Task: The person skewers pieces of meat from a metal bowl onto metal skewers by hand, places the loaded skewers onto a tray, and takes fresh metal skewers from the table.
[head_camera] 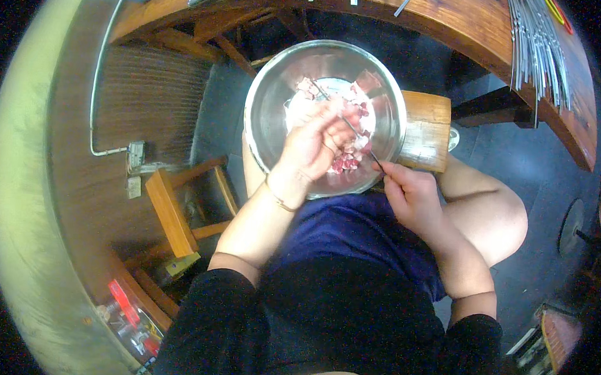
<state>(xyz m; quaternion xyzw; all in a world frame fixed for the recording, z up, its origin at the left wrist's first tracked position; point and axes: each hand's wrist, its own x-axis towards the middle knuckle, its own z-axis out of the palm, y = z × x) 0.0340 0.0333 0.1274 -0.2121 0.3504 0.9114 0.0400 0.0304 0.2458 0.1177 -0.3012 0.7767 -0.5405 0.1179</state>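
Note:
A large stainless steel basin [269,100] stands before me with pieces of raw meat [345,162] in it. Over the basin, my left hand [323,133] is palm up, its fingers curled around a bit of meat and a thin metal skewer [351,127]. My right hand [411,192] grips the skewer's lower right end at the basin's near right rim. The skewer runs diagonally up to the left, and a pale piece of meat [307,86] lies near its far end. Glare blurs what my left fingers touch.
Many metal skewers [537,62] lie at the right of the wooden table [458,23] beyond the basin. A wooden stool or bench [426,130] is right of the basin. Another wooden stool [171,212] stands left, near a wall with a pipe. Clutter [133,321] sits at lower left.

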